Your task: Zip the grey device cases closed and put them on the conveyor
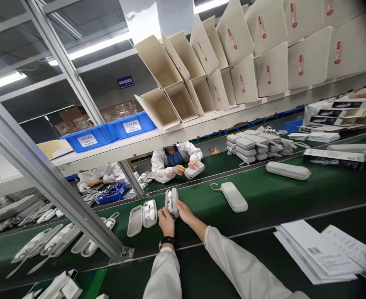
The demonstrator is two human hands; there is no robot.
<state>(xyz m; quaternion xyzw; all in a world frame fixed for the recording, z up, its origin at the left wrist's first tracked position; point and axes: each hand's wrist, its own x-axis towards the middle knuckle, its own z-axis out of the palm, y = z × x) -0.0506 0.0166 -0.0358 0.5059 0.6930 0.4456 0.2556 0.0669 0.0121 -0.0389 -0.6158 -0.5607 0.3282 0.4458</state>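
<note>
A small grey case (172,202) is held on its edge on the green worktop (264,195), near the middle. It is gripped by both hands: the left hand (166,221) at its 7 o'clock, the right hand (184,211) at its 4 o'clock. An open case (142,217) is seen lying just beside it at 9 o'clock. A shut case (233,196) is seen at 3 o'clock, well apart.
</note>
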